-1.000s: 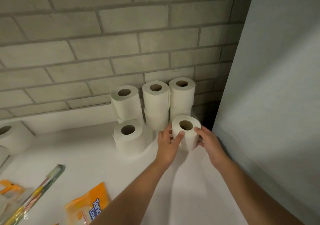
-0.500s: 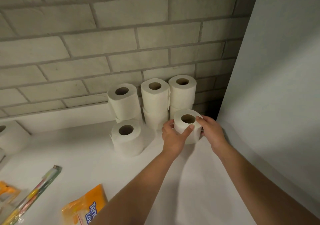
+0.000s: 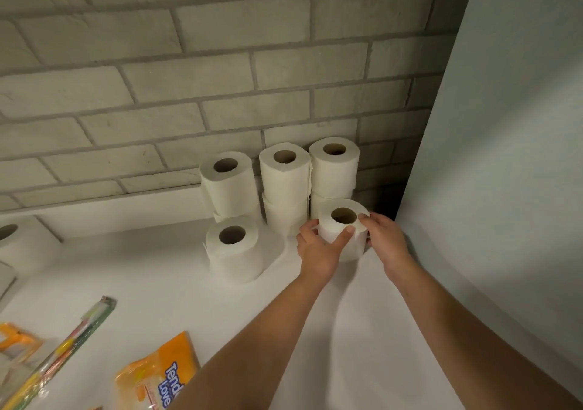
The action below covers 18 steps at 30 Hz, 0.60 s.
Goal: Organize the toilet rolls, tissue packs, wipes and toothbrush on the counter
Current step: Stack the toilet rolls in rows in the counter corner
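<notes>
A grey brick wall (image 3: 189, 72) backs a white counter (image 3: 164, 286), with a plain pale panel (image 3: 511, 144) closing off the right side. Against the brick stand three stacks of toilet rolls (image 3: 285, 182), two high each, and a single roll (image 3: 235, 248) stands upright just in front of the leftmost stack. In the corner, before the rightmost stack, both hands clasp another upright roll (image 3: 342, 230): the left hand (image 3: 318, 252) wraps its near side, thumb pressed up against the paper, and the right hand (image 3: 383, 239) has fingertips curled over the top rim. An orange tissue pack (image 3: 157, 378) lies at the bottom edge, and a packaged toothbrush (image 3: 63, 349) lies to its left.
</notes>
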Available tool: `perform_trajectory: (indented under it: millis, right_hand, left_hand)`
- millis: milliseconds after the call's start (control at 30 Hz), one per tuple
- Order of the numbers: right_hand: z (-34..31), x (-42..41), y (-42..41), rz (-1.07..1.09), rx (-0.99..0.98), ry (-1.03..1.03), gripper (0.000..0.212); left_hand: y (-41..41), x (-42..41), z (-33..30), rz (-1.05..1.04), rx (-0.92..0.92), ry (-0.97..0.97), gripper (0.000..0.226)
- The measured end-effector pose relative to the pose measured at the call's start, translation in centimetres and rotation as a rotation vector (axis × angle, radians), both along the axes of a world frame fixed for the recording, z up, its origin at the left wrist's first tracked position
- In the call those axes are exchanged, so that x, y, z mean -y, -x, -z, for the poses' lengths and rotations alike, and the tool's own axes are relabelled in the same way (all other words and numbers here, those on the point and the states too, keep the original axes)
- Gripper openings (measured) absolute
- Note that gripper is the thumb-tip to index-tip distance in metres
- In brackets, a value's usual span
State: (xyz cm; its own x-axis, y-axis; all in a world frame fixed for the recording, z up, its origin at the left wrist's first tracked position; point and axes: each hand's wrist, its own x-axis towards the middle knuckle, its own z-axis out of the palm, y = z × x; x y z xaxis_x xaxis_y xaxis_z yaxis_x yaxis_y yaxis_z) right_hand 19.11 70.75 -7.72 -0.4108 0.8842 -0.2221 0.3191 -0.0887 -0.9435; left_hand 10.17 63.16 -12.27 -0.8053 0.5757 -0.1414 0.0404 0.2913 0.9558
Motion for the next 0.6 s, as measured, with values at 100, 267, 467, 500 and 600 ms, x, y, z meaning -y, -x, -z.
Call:
perform_trajectory:
  millis: [100,267,467,500,600]
  right_hand:
    - [-0.4,0.5,-0.2,0.005,0.002,-0.030,0.036]
    - [-1.8,1.8,-0.6,0.034,0.082,-0.182,0.036]
    - [-4.0,5.8,1.4,-0.033,0.050,-0.317,0.035]
    - [-4.7,7.0,1.9,-0.062,0.014,-0.300,0.031]
    - [-6.2,10.4,4.2,-0.187,-0.084,-0.238,0.026]
  left_hand:
    - [-0.4,0.4,-0.9,-0.009,0.035,0.012,0.088]
    - [0.3,2.5,-3.2,-0.005,0.082,-0.028,0.062]
    - [2.9,7.8,-7.1,-0.031,-0.018,-0.172,0.025]
    - [3.3,8.8,-7.7,-0.047,-0.044,-0.188,0.022]
    - [5.2,12.5,-9.2,-0.119,-0.111,-0.207,0.018]
